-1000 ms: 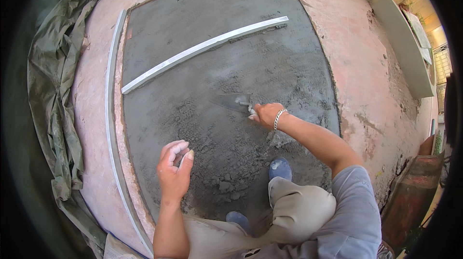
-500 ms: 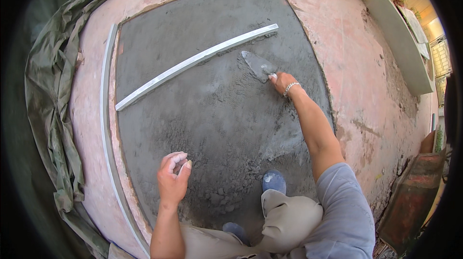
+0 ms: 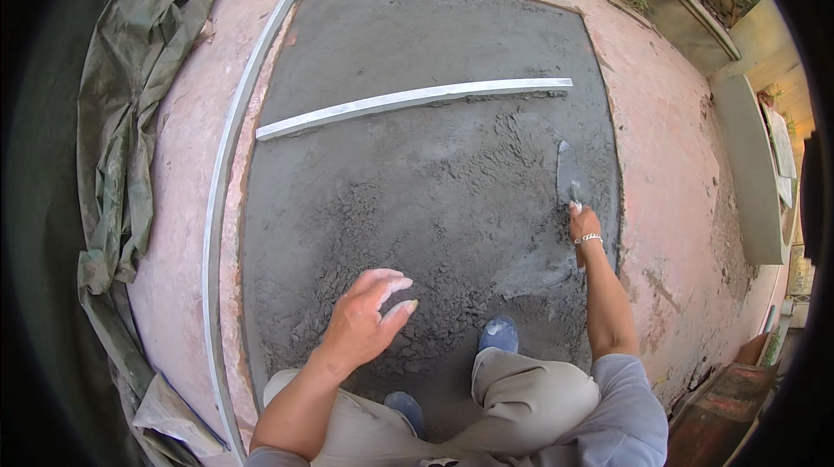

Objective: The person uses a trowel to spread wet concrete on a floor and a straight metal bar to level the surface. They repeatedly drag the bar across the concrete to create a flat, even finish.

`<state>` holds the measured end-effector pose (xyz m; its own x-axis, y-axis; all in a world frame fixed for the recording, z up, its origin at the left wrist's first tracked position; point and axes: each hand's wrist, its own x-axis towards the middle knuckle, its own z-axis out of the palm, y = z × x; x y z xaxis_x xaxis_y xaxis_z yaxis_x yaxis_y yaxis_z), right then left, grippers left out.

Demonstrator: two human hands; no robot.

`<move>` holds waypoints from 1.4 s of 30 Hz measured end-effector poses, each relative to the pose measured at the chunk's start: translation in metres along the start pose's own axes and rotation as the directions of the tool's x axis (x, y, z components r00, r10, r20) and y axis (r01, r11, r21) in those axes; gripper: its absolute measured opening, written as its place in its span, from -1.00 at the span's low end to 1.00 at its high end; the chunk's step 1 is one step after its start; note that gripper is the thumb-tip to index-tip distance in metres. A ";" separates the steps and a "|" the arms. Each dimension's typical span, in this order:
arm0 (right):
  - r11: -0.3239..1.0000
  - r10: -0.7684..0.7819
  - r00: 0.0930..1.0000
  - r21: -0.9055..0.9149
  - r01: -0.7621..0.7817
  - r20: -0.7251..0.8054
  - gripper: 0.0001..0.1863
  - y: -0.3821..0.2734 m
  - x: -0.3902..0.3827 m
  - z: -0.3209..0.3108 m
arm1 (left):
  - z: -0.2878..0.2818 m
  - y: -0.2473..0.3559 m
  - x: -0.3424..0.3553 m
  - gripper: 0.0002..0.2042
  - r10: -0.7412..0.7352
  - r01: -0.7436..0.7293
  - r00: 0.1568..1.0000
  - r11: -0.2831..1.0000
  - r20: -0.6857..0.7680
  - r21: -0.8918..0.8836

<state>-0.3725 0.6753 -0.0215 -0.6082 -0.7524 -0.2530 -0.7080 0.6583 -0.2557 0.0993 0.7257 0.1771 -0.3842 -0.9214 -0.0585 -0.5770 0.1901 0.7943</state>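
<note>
I stand in a patch of wet grey mortar [image 3: 408,206] spread on a pink floor. My right hand [image 3: 584,224], with a bracelet at the wrist, is shut on the handle of a trowel [image 3: 567,173] whose blade lies flat on the mortar near the patch's right edge. My left hand [image 3: 365,324] hovers over the rough mortar in front of my knees, fingers apart and dusted with grey, holding nothing. A long pale straightedge [image 3: 408,102] lies across the mortar farther away. My blue shoes [image 3: 498,334] stand in the mortar.
A second pale rail [image 3: 228,172] runs along the patch's left edge. A crumpled olive tarpaulin [image 3: 113,145] lies at the left. A low concrete ledge [image 3: 756,154] with plants borders the right side, with a rusty brown object [image 3: 721,406] at lower right.
My right hand has carried the trowel from the far side near the straightedge back toward the right edge. My left hand has opened and lowered. The view has swung.
</note>
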 end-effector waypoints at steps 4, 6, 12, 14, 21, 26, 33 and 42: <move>0.890 -0.448 0.864 0.025 0.454 0.229 -0.52 -0.085 -0.084 0.019 | 0.012 0.013 -0.019 -0.66 0.099 -0.112 0.965 0.993 0.245 0.043; 0.756 -0.631 0.682 0.097 0.647 0.370 -0.56 -0.147 -0.125 0.032 | 0.013 0.014 -0.021 -0.66 0.124 -0.153 0.940 0.986 0.319 0.069; 0.592 -0.682 0.490 0.017 0.806 0.542 -0.61 -0.271 -0.170 0.062 | 0.008 0.005 -0.025 -0.62 0.046 -0.123 0.923 0.976 0.381 0.180; 0.627 -0.665 0.528 0.010 0.779 0.529 -0.59 -0.282 -0.154 0.065 | 0.005 -0.001 -0.028 -0.62 -0.021 -0.070 0.919 0.974 0.393 0.217; 0.807 -0.517 0.717 -0.015 0.591 0.468 -0.51 -0.271 -0.078 0.068 | -0.005 -0.004 -0.038 -0.61 -0.018 -0.069 0.937 0.970 0.348 0.235; 0.862 -0.476 0.812 -0.004 0.507 0.336 -0.45 -0.207 -0.009 0.059 | -0.022 0.006 -0.050 -0.60 -0.022 -0.067 0.946 0.962 0.324 0.264; 0.888 -0.389 0.881 -0.145 0.437 0.269 -0.44 -0.131 -0.022 0.033 | -0.036 0.023 -0.084 -0.64 0.070 -0.111 0.979 0.971 0.192 0.212; 0.478 -0.723 0.546 -0.265 0.837 0.423 -0.58 -0.263 -0.128 0.052 | 0.003 0.055 -0.064 -0.79 0.375 -0.372 0.920 0.927 -0.115 0.044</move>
<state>-0.0895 0.5996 0.0302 0.3312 -0.8770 -0.3482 -0.9429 -0.3217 -0.0866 0.0899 0.7962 0.2228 -0.4872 -0.8152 0.3132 -0.4239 0.5344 0.7313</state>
